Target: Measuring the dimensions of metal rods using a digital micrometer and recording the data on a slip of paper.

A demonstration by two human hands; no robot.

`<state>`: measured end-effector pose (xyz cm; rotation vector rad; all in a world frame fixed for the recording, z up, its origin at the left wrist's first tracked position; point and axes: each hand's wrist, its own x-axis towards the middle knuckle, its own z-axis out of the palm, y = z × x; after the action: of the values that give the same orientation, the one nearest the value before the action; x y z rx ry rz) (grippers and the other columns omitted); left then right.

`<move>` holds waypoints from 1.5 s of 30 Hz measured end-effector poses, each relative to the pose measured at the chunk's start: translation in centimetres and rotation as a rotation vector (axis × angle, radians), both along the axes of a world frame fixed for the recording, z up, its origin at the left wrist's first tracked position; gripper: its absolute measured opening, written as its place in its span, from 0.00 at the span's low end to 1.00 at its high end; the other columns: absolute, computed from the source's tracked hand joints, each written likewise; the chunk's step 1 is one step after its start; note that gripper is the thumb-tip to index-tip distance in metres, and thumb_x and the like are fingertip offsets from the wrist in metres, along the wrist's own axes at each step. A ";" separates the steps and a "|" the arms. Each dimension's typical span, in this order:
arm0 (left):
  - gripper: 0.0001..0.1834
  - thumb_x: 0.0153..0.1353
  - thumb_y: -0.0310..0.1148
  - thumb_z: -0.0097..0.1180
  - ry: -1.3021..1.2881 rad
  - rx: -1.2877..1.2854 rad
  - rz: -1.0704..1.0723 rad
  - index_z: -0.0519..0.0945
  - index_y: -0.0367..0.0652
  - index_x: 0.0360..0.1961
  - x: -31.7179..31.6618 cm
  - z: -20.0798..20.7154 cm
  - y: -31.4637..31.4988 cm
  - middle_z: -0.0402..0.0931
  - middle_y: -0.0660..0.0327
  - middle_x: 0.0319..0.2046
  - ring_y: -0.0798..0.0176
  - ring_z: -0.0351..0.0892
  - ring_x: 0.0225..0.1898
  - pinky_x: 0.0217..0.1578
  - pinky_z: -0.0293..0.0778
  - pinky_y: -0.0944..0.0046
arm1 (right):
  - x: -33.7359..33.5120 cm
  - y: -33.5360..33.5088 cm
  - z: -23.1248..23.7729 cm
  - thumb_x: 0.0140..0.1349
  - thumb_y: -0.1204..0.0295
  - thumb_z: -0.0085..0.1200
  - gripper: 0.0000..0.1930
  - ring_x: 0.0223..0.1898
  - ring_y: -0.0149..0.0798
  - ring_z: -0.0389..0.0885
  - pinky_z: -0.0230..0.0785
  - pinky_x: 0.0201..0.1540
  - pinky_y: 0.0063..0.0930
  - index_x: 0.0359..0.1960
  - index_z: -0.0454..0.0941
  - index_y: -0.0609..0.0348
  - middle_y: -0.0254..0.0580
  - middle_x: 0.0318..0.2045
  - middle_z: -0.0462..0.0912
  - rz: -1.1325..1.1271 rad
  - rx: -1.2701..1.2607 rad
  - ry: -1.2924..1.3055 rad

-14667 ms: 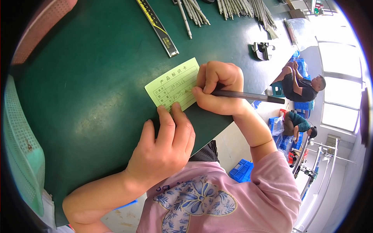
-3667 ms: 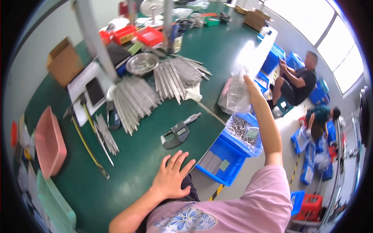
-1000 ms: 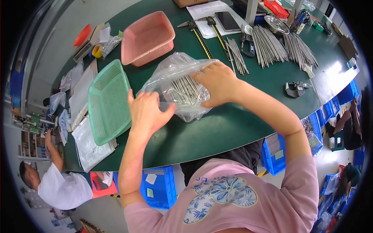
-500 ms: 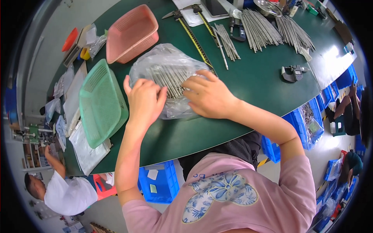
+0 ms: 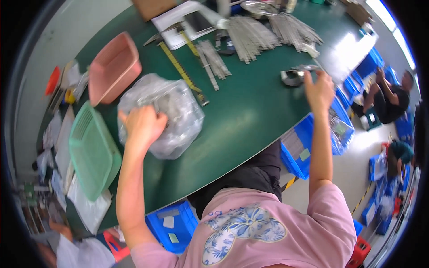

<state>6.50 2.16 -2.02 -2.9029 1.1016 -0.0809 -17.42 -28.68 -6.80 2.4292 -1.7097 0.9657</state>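
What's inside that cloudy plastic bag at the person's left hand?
Something greyish shows dimly through the plastic bag, too blurred to identify. The left hand hides part of the inside, and the crumpled plastic obscures the rest.

A wide fisheye view from the wearer's head looks down and forward across a green table point(image 5: 241, 125). The wearer's pink shirt point(image 5: 313, 232) is close, at the lower edge; the left hand point(image 5: 144, 126) and right hand point(image 5: 320, 93) show farther up. A distant window point(image 5: 405, 50) bends along the upper right, inside a dark rounded rim.
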 end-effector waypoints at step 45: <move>0.08 0.57 0.25 0.46 1.848 -1.156 -0.233 0.72 0.33 0.37 -11.4 -5.7 -6.2 0.74 0.54 0.33 0.62 0.76 0.34 0.33 0.73 0.69 | 0.2 4.1 2.8 0.53 0.64 0.37 0.20 0.10 0.33 0.67 0.61 0.13 0.25 0.41 0.70 0.68 0.44 0.22 0.75 0.746 1.472 -1.143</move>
<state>-4.89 -4.00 -7.72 -2.7625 1.6474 3.4109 -17.18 -24.61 -3.97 4.1650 -2.2940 1.9020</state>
